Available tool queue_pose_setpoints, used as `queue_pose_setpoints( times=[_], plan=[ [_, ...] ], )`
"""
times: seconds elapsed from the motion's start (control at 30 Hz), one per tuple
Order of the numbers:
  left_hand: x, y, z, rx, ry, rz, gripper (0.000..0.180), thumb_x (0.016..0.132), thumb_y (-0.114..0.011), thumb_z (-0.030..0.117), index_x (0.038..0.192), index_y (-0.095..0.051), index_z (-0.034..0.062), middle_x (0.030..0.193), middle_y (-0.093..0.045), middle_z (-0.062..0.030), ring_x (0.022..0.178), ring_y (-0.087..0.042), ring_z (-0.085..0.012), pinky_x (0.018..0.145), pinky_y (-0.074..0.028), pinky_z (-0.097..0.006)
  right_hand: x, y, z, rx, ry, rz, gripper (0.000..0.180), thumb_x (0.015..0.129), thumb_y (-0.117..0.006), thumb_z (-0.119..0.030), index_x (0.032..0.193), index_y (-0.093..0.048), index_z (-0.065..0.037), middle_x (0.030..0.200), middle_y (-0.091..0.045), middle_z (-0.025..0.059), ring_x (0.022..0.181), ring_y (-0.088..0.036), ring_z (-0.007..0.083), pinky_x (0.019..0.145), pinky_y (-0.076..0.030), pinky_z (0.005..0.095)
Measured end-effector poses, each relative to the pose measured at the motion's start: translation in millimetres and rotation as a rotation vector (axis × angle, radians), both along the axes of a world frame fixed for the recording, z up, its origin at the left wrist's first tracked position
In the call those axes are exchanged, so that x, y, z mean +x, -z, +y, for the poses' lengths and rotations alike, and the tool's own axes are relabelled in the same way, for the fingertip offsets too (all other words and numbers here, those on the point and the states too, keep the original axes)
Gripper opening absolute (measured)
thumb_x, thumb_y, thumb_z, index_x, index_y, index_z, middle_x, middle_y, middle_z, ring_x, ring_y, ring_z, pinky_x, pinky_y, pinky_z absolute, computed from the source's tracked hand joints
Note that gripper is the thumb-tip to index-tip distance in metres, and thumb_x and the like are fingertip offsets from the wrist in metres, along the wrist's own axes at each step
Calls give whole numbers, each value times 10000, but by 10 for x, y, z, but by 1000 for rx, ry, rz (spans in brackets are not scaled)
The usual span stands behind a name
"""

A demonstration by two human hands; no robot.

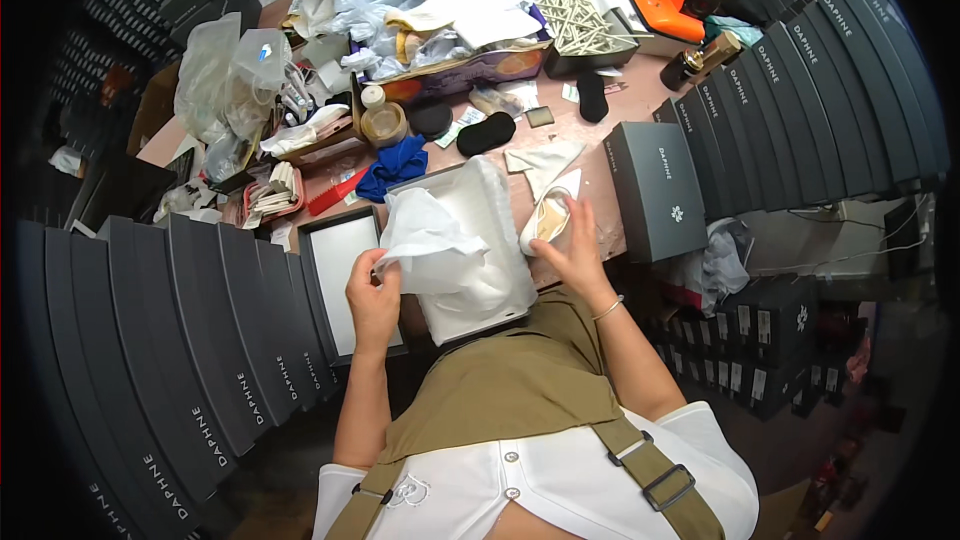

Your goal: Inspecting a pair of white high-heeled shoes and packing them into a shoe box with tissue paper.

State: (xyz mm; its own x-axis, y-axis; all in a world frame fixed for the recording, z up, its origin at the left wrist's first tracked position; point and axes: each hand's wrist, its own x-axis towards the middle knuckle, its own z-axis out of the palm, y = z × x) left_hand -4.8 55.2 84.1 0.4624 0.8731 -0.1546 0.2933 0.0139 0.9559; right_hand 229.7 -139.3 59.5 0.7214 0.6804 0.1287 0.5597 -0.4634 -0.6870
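My left hand (373,302) pinches the edge of a sheet of white tissue paper (430,230), raised over a dark shoebox lined with more white paper (512,275). Under the sheet, a pale bulge shows in the box; what it is, I cannot make out. To the right of the box, my right hand (580,255) grips a white pointed shoe (552,215) with a beige insole, thumb on one side and fingers on the other. A white cloth (541,164) lies just beyond the shoe. A box lid with a white inside (342,275) sits left of the shoebox.
Dark shoeboxes stand in rows at the left (190,330) and right (790,110). One closed box (656,192) is near my right hand. Farther back are a blue cloth (393,168), a bottle (382,120), black pads (486,134), a box of white sticks (580,20) and an orange tool (665,12).
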Motion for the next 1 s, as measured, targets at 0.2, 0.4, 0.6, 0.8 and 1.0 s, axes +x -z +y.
queue_pose_setpoints(
  times=[0.2, 0.4, 0.6, 0.8, 1.0],
  plan=[
    [485, -279, -32, 329, 164, -45, 141, 793, -636, 46, 916, -638, -24, 829, -601, -116, 738, -599, -207, 647, -469, -292, 83, 1129, -133, -63, 116, 207, 613, 812, -667, -310, 1271, -478, 49, 1330, -423, 283, 1214, -440, 413, 1024, -367, 422],
    [328, -345, 126, 368, 129, -40, 131, 806, -632, 14, 931, -642, -25, 806, -591, -65, 693, -546, -139, 630, -436, -249, 185, -403, -839, 393, -70, 906, 706, 757, -588, -433, 1213, -504, 100, 1019, -629, 191, 783, -656, 233, 604, -565, 345],
    [259, -560, -68, 436, 277, -176, 176, 767, -621, -49, 930, -671, -6, 831, -603, -75, 746, -582, -158, 662, -458, -260, -281, -1218, -720, 424, -378, 1291, 874, 668, -603, -535, 1148, -520, 190, 994, -635, 285, 812, -676, 348, 753, -546, 418],
    [101, -664, -27, 452, 208, -129, 234, 752, -602, -79, 964, -674, -9, 842, -608, -91, 755, -603, -189, 679, -475, -271, -565, -418, -36, 750, -98, 1688, 670, 849, -464, -467, 1327, -446, 2, 1204, -578, 181, 991, -614, 384, 714, -525, 393],
    [162, -621, -139, 350, 248, -152, 184, 799, -626, -29, 977, -667, -11, 829, -602, -70, 719, -575, -139, 628, -450, -254, -576, -269, -252, 886, -159, 1980, 660, 845, -438, -499, 1302, -492, -26, 1216, -579, 173, 1017, -590, 403, 660, -510, 358]
  ],
)
